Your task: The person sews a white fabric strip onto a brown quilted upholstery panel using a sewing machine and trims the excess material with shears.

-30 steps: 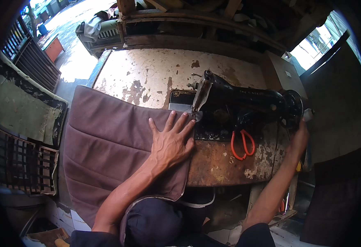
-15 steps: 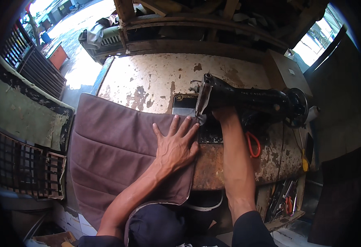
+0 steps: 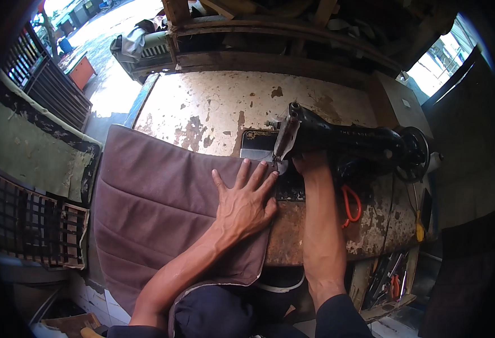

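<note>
Brown quilted fabric (image 3: 163,208) lies over the left front part of the desk (image 3: 213,107), its bulk hanging off the front edge toward your lap and its right corner reaching the needle end of the black sewing machine (image 3: 343,143). Your left hand (image 3: 243,201) rests on it palm down with the fingers fanned wide, tips pointing at the presser foot; held flat like that, it likely keeps the cloth smooth and lined up with the needle. Your right hand (image 3: 310,163) is tucked under the machine's arm just beside the foot, and you cannot tell from here whether its fingers pinch anything or lie loose. Orange-handled scissors (image 3: 351,204) lie on the rusty bed to the right of your right forearm, near the front edge, within easy reach. Below the desk's right front corner an open shelf (image 3: 391,281) holds a jumble of small tools, too blurred to sort out
</note>
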Demonstrator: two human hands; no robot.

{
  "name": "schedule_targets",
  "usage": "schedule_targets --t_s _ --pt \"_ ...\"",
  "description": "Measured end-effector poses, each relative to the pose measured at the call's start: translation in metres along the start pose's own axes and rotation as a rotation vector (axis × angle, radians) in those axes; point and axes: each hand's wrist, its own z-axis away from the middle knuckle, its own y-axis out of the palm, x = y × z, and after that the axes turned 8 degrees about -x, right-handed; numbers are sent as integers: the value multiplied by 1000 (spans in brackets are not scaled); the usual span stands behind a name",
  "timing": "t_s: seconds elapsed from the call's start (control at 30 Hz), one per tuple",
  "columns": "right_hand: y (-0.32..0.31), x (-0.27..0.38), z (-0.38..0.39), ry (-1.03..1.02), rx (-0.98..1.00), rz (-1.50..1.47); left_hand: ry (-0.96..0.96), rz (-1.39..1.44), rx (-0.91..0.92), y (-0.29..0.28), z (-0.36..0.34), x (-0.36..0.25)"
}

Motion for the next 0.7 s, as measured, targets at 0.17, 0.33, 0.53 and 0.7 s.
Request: schedule_targets --t_s 0.17,0.33,0.53,0.7 --pt "-18 -13 9 192 -109 -550 33 33 18 3 -12 -13" --pt "-55 37 21 907 -212 -1185 33 32 14 6 -16 -7" --pt "-111 121 39 1056 21 -519 61 11 -130 19 -23 4" --pt "-122 158 87 1139 276 -416 17 36 -95 20 -28 2"
